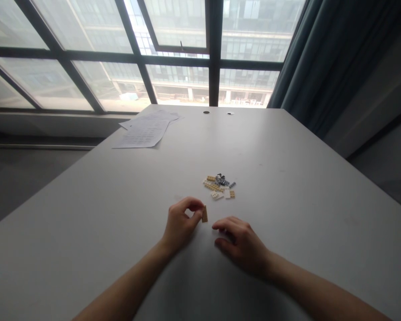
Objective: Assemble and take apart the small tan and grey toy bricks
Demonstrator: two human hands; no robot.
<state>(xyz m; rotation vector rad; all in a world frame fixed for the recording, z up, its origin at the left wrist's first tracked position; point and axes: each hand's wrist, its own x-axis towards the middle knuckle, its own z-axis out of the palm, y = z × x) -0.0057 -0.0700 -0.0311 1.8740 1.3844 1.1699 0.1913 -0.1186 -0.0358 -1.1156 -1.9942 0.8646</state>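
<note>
My left hand (183, 219) pinches a small flat tan building-block plate (205, 214) between thumb and fingertips, tilted on edge just above the white table. To its right, my right hand (239, 240) is open, thumb and fingers apart, with nothing visible between them. A short gap separates its fingertips from the tan plate. Just beyond both hands lies a loose pile of building bricks (214, 187) in tan, white, grey and black. A white piece (227, 193) and a tan piece (232, 195) rest at the pile's near right edge.
The white table (120, 200) stretches away to large dark-framed windows. Printed paper sheets (143, 133) lie at its far left. Near the far edge are a round dark-centred hole (206, 112) and a small white-and-dark item (230, 113). A blue-grey curtain (307, 67) hangs at right.
</note>
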